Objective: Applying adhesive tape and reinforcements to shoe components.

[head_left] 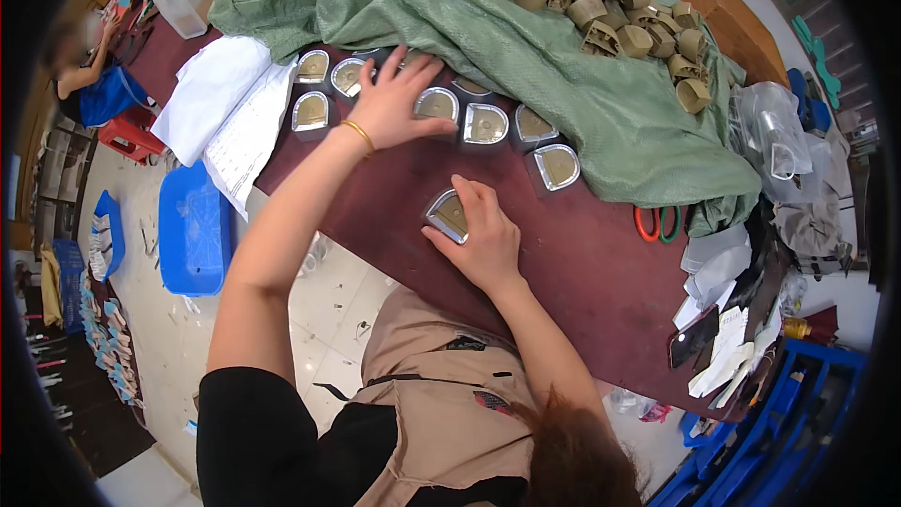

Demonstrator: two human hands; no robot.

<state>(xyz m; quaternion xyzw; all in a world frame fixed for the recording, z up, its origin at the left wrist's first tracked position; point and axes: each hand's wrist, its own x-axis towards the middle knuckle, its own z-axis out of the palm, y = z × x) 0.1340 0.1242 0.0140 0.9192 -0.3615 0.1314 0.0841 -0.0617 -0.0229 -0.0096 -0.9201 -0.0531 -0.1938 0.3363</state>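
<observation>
My right hand [487,237] is closed around a D-shaped piece [449,214], khaki-faced with a shiny silver rim, at the table's near side. Thumb and fingers grip its edges. Farther off, my left hand [392,103] has its fingers spread over a group of similar D-shaped pieces. One silver-rimmed piece [436,105] lies by its thumb, and another [485,124] sits just to the right. More stand left of the hand, such as a piece [311,113] near my wrist. The rightmost piece [557,167] sits apart from my hands. Some pieces are partly hidden behind my left fingers.
A green woven sheet [601,131] drapes across the dark red table [582,263], under a heap of khaki blocks [610,14]. Scissors [657,223], a phone [693,340] and paper scraps lie at right. Papers [249,122] overhang left, above a blue bin [192,230]. Another person [89,75] sits far left.
</observation>
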